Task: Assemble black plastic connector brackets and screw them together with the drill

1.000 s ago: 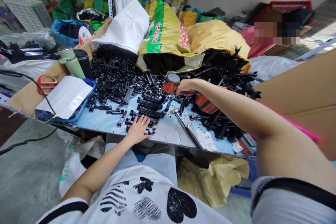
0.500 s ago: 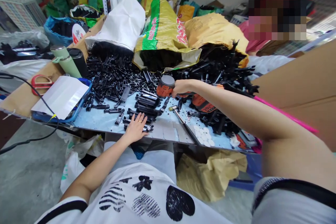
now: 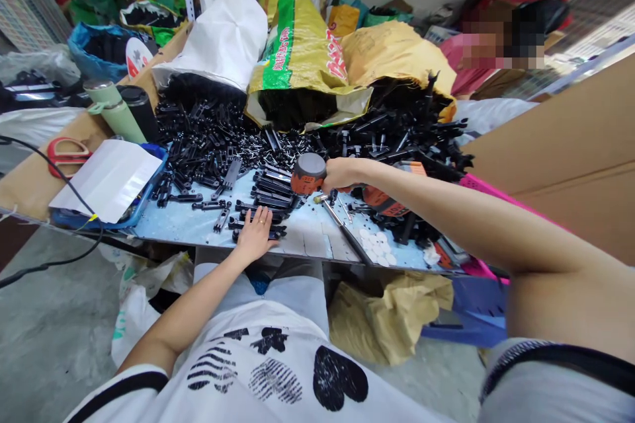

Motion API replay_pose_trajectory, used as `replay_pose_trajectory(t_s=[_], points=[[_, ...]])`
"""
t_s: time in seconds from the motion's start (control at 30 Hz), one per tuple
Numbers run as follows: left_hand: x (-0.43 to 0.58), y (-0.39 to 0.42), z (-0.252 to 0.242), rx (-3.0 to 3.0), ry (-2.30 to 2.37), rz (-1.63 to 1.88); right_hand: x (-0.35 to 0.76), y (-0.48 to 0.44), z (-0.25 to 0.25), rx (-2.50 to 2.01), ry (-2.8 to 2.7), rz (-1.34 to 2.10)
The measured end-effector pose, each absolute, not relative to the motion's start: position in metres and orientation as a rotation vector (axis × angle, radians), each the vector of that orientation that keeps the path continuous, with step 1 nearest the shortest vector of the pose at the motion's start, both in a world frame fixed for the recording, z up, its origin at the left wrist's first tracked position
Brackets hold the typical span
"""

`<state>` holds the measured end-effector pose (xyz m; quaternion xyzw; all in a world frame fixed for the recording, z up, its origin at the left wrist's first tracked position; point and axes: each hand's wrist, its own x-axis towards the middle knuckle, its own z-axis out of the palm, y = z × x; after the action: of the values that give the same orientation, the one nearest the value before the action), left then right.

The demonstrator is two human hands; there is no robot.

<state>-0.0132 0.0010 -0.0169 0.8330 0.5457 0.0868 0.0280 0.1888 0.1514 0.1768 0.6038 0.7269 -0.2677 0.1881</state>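
My right hand [image 3: 341, 174] is closed around an orange and black cordless drill [image 3: 308, 175], its grey round back end towards me. The drill's battery end sticks out behind my wrist; its tip is hidden. Fingers spread, my left hand [image 3: 254, 235] lies flat on the near end of a row of long black plastic parts [image 3: 272, 193]. The drill is held just over the right side of that row. Right of the row, a hammer [image 3: 347, 231] with a black handle lies on the light-blue tabletop [image 3: 173, 223].
Loose black parts and screws [image 3: 213, 135] heap behind the row, before a white sack [image 3: 218, 33], a green-yellow sack [image 3: 297, 46] and a yellow sack [image 3: 397, 53]. White discs [image 3: 376, 246] lie near the front edge. Scissors [image 3: 68, 157], a green flask [image 3: 116, 112] and a blue tray [image 3: 133, 217] stand left. A person sits beyond.
My right hand and the drill have come down slightly towards the row. My left hand stays on the parts. The whole view has shifted a little.
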Motion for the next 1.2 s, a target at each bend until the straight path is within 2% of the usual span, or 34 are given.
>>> replay_pose_trajectory(t_s=[0.1,0.23,0.37,0.67,0.9,1.03,1.2], points=[[-0.013,0.001,-0.017,2.577,1.684,0.259,0.185,0.147,0.173,1.53,2.026,-0.584],[-0.013,0.001,-0.017,2.576,1.681,0.248,0.179,0.134,0.185,1.504,2.046,-0.519],[-0.012,0.002,-0.019,2.556,1.703,0.237,0.17,0.117,0.196,1.449,2.098,-0.53],[-0.012,0.002,-0.019,2.565,1.695,0.269,0.147,0.106,0.183,1.304,2.16,-0.524],[-0.013,-0.002,-0.019,2.571,1.69,0.339,0.145,0.075,0.203,1.284,2.169,-0.332],[-0.013,-0.003,-0.021,2.59,1.686,0.356,0.141,0.068,0.192,1.262,2.138,-0.455],[-0.013,-0.002,-0.02,2.615,1.688,0.333,0.159,0.052,0.176,1.33,2.208,-0.409]])
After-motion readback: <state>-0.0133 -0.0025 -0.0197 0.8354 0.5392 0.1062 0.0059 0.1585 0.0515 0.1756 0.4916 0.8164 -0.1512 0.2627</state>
